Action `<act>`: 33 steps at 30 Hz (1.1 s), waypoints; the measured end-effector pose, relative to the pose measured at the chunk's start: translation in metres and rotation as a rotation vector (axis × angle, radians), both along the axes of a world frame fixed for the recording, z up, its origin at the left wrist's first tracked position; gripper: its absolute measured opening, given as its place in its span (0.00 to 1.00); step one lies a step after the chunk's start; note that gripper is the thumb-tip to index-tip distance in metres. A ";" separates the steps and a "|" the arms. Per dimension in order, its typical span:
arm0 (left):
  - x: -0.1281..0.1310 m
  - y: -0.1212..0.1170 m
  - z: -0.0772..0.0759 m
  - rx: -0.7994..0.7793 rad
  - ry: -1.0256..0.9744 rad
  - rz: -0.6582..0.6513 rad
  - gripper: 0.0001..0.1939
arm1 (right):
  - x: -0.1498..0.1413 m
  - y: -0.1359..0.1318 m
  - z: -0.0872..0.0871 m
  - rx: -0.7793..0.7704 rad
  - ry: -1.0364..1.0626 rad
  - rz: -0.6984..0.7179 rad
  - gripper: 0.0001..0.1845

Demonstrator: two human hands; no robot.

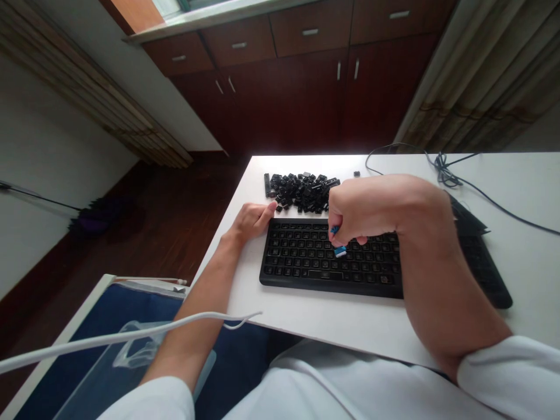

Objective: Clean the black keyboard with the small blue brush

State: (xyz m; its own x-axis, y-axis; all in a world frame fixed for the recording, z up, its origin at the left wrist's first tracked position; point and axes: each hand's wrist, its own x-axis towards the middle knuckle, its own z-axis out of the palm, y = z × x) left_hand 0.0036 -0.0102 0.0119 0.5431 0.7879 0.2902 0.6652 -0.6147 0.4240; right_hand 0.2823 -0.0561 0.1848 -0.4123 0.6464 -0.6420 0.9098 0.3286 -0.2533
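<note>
My right hand (365, 210) is a fist above the middle of a black keyboard (306, 262), shut on a small blue-and-white tool (340, 251) whose tip is at the keys. My left hand (251, 223) lies flat on the white table (315, 315), holding nothing, with its fingertips near the keyboard's top left corner. Just beyond the keyboard is a heap of loose black keycaps (301, 191), close to my left fingertips. My right forearm hides part of the keyboard's right side.
A second black keyboard or similar device (483, 265) lies at the right, partly behind my forearm. Dark cables (446, 172) trail across the far right of the table. The table's left edge drops to a wooden floor. A white cable (131, 335) crosses my lap.
</note>
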 end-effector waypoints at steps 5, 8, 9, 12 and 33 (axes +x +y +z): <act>-0.002 0.000 -0.001 0.010 0.041 -0.047 0.29 | -0.002 -0.003 0.001 0.032 -0.034 -0.063 0.07; -0.002 -0.001 -0.002 0.026 0.045 -0.049 0.28 | -0.002 -0.006 0.001 0.029 -0.031 -0.082 0.06; -0.002 -0.001 -0.002 0.035 0.047 -0.052 0.28 | -0.002 -0.006 0.001 0.021 -0.026 -0.088 0.06; 0.000 -0.002 -0.002 0.068 0.063 -0.059 0.27 | -0.005 -0.007 0.002 0.016 0.007 -0.087 0.06; 0.005 -0.004 0.000 0.191 0.179 -0.031 0.25 | -0.024 -0.016 -0.002 0.255 0.112 0.118 0.11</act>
State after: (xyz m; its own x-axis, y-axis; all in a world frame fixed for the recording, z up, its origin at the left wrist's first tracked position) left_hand 0.0088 -0.0141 0.0119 0.6219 0.7106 0.3290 0.6991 -0.6932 0.1756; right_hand 0.2586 -0.0723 0.1828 -0.5530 0.7244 -0.4117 0.8328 0.4960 -0.2459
